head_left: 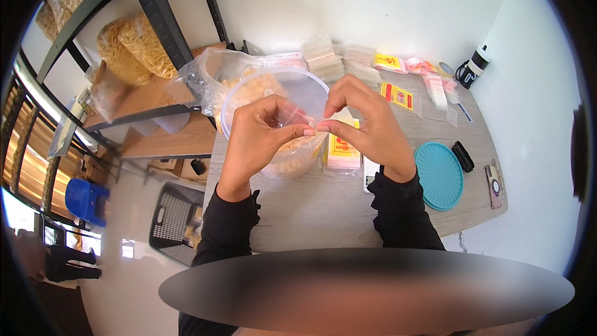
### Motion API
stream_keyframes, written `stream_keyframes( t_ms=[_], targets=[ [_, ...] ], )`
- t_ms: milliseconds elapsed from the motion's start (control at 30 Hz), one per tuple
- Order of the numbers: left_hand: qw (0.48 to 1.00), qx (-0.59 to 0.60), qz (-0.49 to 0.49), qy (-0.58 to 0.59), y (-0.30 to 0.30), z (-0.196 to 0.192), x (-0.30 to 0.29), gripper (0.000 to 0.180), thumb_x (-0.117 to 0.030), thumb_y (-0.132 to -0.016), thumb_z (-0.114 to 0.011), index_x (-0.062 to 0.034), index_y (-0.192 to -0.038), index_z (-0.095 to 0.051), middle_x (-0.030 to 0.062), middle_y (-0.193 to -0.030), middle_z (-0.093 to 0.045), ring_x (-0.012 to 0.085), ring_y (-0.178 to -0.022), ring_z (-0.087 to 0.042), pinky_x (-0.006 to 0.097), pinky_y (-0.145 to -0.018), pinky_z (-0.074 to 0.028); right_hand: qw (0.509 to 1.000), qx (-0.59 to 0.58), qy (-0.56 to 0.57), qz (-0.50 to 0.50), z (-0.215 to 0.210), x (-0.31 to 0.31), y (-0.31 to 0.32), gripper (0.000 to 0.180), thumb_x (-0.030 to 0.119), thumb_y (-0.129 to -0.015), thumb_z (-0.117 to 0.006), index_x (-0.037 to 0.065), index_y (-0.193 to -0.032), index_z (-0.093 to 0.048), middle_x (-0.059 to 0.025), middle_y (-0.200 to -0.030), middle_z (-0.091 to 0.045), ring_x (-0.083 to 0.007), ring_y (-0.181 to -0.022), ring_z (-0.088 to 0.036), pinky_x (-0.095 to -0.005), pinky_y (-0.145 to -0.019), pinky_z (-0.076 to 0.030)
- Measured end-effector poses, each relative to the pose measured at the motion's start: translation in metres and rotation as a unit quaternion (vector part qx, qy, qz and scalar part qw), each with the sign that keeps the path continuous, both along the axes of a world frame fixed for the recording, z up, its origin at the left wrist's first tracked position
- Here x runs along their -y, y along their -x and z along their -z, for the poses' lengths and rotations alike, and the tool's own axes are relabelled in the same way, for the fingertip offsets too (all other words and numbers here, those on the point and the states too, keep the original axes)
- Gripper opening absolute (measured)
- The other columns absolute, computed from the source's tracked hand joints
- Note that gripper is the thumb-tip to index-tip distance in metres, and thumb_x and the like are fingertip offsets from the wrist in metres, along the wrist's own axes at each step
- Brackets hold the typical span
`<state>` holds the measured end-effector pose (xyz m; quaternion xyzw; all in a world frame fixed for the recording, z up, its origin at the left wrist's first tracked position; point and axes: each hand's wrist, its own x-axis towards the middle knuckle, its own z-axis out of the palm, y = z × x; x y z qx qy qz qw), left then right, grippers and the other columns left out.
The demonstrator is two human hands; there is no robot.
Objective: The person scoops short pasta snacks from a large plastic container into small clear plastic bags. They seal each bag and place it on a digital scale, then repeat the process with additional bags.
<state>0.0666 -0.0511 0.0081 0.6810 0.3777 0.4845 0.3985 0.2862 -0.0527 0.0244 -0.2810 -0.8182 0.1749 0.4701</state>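
Note:
Over a round translucent tub [298,76], my left hand [252,140] and my right hand [368,126] meet with their fingertips almost together. Thumb and fingers of each are closed on a thin clear plastic bag [316,140], which shows only in part between them. The tub and a large clear bag [208,78] at its left hold pale yellow snack pieces. Just below the right hand lies a stack of packets with yellow and red labels [342,152]. Partly hidden by the right wrist is a white device [369,177], perhaps a scale.
A teal lid [439,176], a black case [462,157] and a phone [494,185] lie at the right. Stacked clear bags [323,56] and a black bottle [476,67] line the wall. Left are a shelf [165,143], a grey basket [177,221] and another person [71,261].

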Motion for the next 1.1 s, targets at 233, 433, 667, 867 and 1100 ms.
stream_keyframes(
  t_ms=[233, 433, 667, 867, 1100],
  targets=[
    [1.000, -0.005, -0.006, -0.004, -0.001, 0.000, -0.002, 0.021, -0.004, -0.079, -0.085, 0.0010, -0.095, -0.072, 0.0032, -0.081, -0.072, 0.0055, -0.071, -0.063, 0.021, -0.063, -0.051, 0.999, 0.044, -0.008, 0.014, -0.001, 0.003, 0.000, 0.018, 0.014, -0.082, -0.079, 0.003, -0.089, -0.068, -0.0079, -0.089, -0.057, -0.0269, -0.088, -0.057, -0.0361, -0.078, -0.046],
    [0.999, -0.003, 0.028, 0.021, 0.001, -0.002, -0.002, 0.021, -0.003, -0.083, -0.082, 0.0019, -0.101, -0.071, 0.0022, -0.086, -0.073, 0.0059, -0.077, -0.064, 0.021, -0.069, -0.052, 0.999, 0.030, -0.018, 0.025, 0.001, -0.002, 0.000, 0.014, 0.011, -0.083, -0.076, 0.003, -0.087, -0.066, -0.0085, -0.091, -0.058, -0.0281, -0.089, -0.056, -0.0379, -0.079, -0.045],
    [0.998, 0.034, 0.040, 0.030, 0.003, 0.001, -0.006, 0.020, -0.002, -0.086, -0.077, 0.0023, -0.105, -0.072, 0.0036, -0.087, -0.073, 0.0071, -0.077, -0.065, 0.023, -0.070, -0.054, 0.995, 0.043, -0.064, 0.056, 0.000, -0.006, 0.000, 0.010, 0.008, -0.082, -0.076, 0.004, -0.087, -0.068, -0.0058, -0.092, -0.059, -0.0231, -0.094, -0.056, -0.0336, -0.082, -0.044],
    [0.996, 0.038, 0.033, 0.067, 0.004, 0.000, -0.004, 0.015, -0.004, -0.088, -0.076, 0.0027, -0.102, -0.073, 0.0031, -0.087, -0.073, 0.0081, -0.080, -0.067, 0.023, -0.073, -0.056, 0.996, 0.027, -0.057, 0.066, 0.001, -0.007, 0.006, 0.013, 0.007, -0.079, -0.078, 0.004, -0.088, -0.068, -0.0068, -0.093, -0.060, -0.0241, -0.094, -0.057, -0.0348, -0.084, -0.044],
    [1.000, -0.025, -0.005, -0.010, 0.004, 0.003, -0.004, 0.017, -0.004, -0.086, -0.079, 0.0020, -0.101, -0.073, 0.0043, -0.087, -0.074, 0.0069, -0.077, -0.067, 0.022, -0.070, -0.054, 0.993, 0.059, -0.094, 0.049, -0.001, -0.006, 0.003, 0.016, 0.004, -0.077, -0.078, 0.003, -0.089, -0.067, -0.0090, -0.093, -0.061, -0.0287, -0.095, -0.056, -0.0377, -0.082, -0.045]
  ],
)
